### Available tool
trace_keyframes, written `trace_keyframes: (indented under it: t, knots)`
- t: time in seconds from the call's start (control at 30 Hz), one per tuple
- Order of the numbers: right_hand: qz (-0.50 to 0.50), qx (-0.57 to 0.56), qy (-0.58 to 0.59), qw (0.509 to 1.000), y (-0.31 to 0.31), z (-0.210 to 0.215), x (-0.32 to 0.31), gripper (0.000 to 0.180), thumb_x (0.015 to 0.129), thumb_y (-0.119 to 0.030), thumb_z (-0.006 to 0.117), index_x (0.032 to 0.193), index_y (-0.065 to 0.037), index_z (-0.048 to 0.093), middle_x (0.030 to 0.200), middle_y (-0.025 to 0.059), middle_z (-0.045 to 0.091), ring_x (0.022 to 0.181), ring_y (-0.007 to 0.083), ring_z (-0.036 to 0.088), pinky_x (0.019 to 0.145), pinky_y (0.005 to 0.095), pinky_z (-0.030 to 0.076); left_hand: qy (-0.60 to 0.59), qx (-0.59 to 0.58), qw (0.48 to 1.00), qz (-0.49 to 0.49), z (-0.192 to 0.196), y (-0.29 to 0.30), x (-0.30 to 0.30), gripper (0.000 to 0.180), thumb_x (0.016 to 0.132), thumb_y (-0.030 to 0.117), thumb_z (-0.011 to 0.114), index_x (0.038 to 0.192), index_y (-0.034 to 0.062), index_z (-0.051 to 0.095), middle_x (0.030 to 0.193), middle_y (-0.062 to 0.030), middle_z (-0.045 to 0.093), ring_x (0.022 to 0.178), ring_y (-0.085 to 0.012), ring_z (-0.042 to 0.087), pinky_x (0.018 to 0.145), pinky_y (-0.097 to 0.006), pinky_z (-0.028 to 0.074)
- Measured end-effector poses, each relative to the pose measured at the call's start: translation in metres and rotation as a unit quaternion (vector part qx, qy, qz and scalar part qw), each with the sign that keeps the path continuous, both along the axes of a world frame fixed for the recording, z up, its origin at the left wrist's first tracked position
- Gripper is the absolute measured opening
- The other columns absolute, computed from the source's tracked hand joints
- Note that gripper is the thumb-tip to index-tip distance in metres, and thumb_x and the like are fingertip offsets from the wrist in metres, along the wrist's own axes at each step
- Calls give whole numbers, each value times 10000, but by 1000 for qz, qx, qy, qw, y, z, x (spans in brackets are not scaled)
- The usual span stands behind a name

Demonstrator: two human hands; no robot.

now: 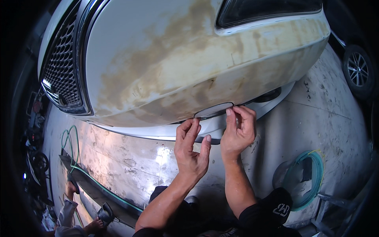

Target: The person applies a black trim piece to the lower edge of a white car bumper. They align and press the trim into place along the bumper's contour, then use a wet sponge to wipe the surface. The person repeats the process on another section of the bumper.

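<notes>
A car bumper (166, 85), pale with brownish sanded-looking patches, fills the upper middle. Low on it is a narrow oval pale panel (214, 109) with a thin dark outline. At the left end of this oval, the fingertips of my left hand (190, 148) touch the edge, fingers bent and thumb held apart. My right hand (239, 132) has its thumb and index finger closed together at the oval's right end. What the right fingertips pinch, if anything, is too small to make out. Under the bumper runs a white lower lip (154, 132), partly behind my hands.
A honeycomb grille (63, 79) is at left, a dark headlight opening (268, 14) above. A green hose (106, 189) crosses the floor near another person's foot (94, 226). A coiled hose (304, 205) lies right, beside a metal frame (335, 201). Another car's wheel (357, 66) stands far right.
</notes>
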State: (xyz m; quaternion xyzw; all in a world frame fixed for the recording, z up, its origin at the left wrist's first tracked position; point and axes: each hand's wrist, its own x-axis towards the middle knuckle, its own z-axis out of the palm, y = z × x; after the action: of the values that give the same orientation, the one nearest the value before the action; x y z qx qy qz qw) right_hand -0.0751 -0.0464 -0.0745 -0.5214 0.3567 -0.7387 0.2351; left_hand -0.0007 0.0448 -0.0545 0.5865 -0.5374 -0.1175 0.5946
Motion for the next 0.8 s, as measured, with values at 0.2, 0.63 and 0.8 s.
trace_keyframes:
  t: [0.2, 0.63, 0.8]
  knots:
    - [28, 21, -54, 998, 4, -7, 5, 304, 794, 43, 714, 1070, 14, 588, 1089, 141, 571, 947, 253, 594, 793, 336, 526, -63, 1, 998, -22, 0, 2, 6, 559, 855, -16, 639, 1388, 3, 470, 1279, -188, 451, 1214, -284, 461, 1053, -367, 373]
    - [22, 28, 123, 992, 14, 11, 15, 1261, 691, -466, 835, 1525, -41, -10, 1544, 289, -21, 1442, 435, 63, 1082, 569, 286, 23, -5, 999, -36, 3, 3, 13, 490, 834, 6, 590, 1323, 18, 549, 1232, -183, 506, 1150, -305, 496, 1013, -362, 376]
    - [-29, 32, 193, 980, 6, 7, 18, 1279, 703, -553, 787, 1515, -10, -38, 1543, 307, -58, 1448, 448, 5, 1133, 567, 166, 92, 24, 995, -23, 9, 5, 11, 395, 874, 20, 587, 1267, -15, 572, 1201, -160, 554, 1111, -256, 531, 997, -326, 388]
